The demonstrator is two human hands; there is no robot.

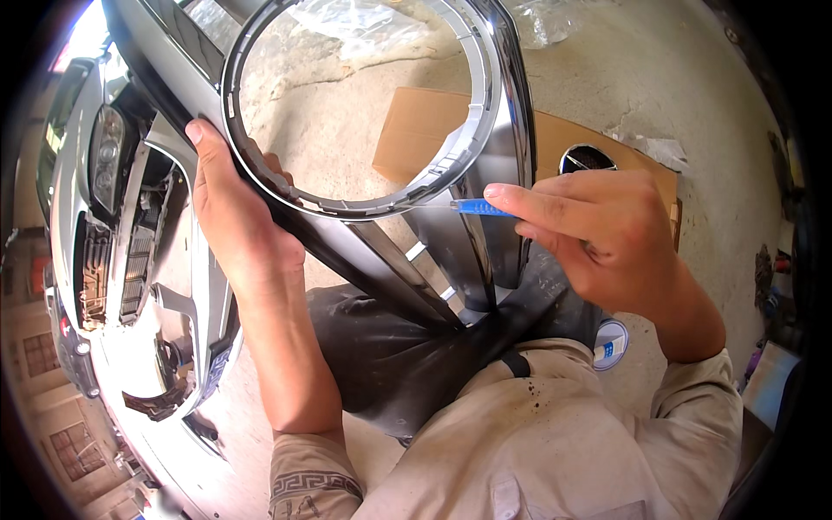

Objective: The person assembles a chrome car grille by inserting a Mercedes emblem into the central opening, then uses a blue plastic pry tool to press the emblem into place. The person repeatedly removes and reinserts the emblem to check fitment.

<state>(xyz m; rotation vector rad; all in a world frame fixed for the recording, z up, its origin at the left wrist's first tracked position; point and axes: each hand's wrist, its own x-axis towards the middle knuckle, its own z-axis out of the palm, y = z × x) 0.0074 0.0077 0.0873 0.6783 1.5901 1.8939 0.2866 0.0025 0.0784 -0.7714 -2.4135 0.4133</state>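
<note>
A car grille (394, 260) with chrome-edged bars leans in front of me, its lower end by my lap. It has a large round opening bordered by a grey ring (347, 210) with small clips. My left hand (232, 217) grips the ring's lower left side, thumb outside and fingertips showing through the opening. My right hand (607, 230) pinches a slim blue-handled tool (478, 207). Its thin tip points left and meets the lower rim of the ring; whether it sits inside a gap is too small to tell.
A flat cardboard box (420, 130) lies on the floor behind the grille, with a round chrome-rimmed badge (587, 159) on it. Clear plastic wrapping (355, 26) lies farther off. A white and blue round tub (610, 343) stands at right. At left is a car (104, 173) with its front exposed.
</note>
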